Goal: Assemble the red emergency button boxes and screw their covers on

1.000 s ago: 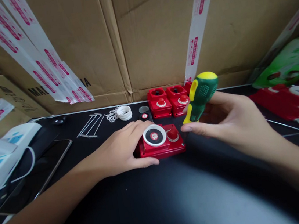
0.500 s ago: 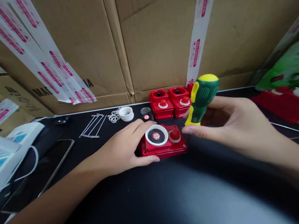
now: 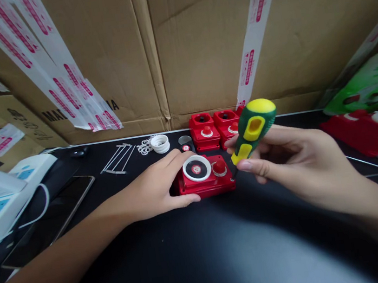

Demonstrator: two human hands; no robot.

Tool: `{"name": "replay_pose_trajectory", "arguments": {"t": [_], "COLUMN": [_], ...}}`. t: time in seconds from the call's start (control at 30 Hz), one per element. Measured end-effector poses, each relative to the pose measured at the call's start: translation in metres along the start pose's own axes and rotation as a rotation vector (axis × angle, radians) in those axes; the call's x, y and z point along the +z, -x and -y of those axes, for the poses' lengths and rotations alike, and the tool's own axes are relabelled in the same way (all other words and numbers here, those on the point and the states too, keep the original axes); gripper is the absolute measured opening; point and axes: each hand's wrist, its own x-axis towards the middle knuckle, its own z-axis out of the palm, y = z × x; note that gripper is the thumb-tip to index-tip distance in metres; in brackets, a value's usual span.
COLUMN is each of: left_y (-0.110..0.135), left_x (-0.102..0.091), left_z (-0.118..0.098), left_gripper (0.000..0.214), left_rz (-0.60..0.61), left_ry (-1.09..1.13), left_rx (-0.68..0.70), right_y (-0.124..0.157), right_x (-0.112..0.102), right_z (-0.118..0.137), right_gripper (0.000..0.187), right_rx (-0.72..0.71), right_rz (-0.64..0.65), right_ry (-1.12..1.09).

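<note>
My left hand (image 3: 159, 183) is closed round the left side of a red box (image 3: 213, 188) on the black table. A white ring (image 3: 186, 170) surrounds a dark disc with a red-and-white centre on top of the box, beside a red dome button (image 3: 219, 167). In my right hand (image 3: 289, 151) is a screwdriver (image 3: 253, 127) with a green and yellow handle, held between thumb and fingers. It leans to the right, its tip down at the box's front right corner, by a screw there.
Two similar red boxes (image 3: 206, 140) stand behind. White rings (image 3: 160, 143), a small chain (image 3: 144, 146) and metal rods (image 3: 117, 161) lie back left. A phone (image 3: 49, 222) and power strip (image 3: 3, 200) are at left, red parts (image 3: 370, 132) at right. Cardboard (image 3: 195, 65) walls the back.
The screwdriver handle has turned, bringing a yellow grip patch into view, and leans slightly more and lower. My right fingers have shifted round it. My left hand keeps its hold on the box.
</note>
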Motion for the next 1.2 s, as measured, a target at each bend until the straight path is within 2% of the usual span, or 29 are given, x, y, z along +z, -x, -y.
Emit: {"name": "replay_pose_trajectory", "arguments": {"t": [0.07,0.17,0.27,0.43,0.63,0.93,1.2], "left_y": [0.000,0.000,0.000,-0.001,-0.001,0.000,0.000], "left_x": [0.000,-0.001,-0.001,-0.001,0.000,-0.001,0.000], "left_z": [-0.001,-0.003,-0.005,-0.008,-0.007,-0.005,-0.001], "left_gripper": [0.083,0.081,0.077,0.074,0.076,0.080,0.083], "left_rz": [0.003,0.019,0.013,0.021,0.013,0.009,-0.015], "left_ry": [0.007,0.018,0.022,0.014,0.014,0.002,0.014], "left_rx": [-0.021,-0.025,-0.019,-0.035,-0.034,-0.015,-0.013], "right_y": [0.002,0.003,0.000,-0.006,-0.009,-0.002,-0.001], "right_x": [0.000,0.002,0.004,0.005,0.009,0.008,0.005], "right_z": [0.002,0.003,0.002,0.005,0.013,0.003,0.008], "right_gripper": [0.023,0.012,0.029,0.030,0.035,0.034,0.017], "right_rx": [0.020,0.110,0.121,0.158,0.247,0.195,0.104], "right_rz": [0.005,0.033,-0.017,-0.061,-0.097,-0.121,0.054], "right_ry": [0.034,-0.006,-0.024,-0.010,-0.136,-0.088,-0.133]}}
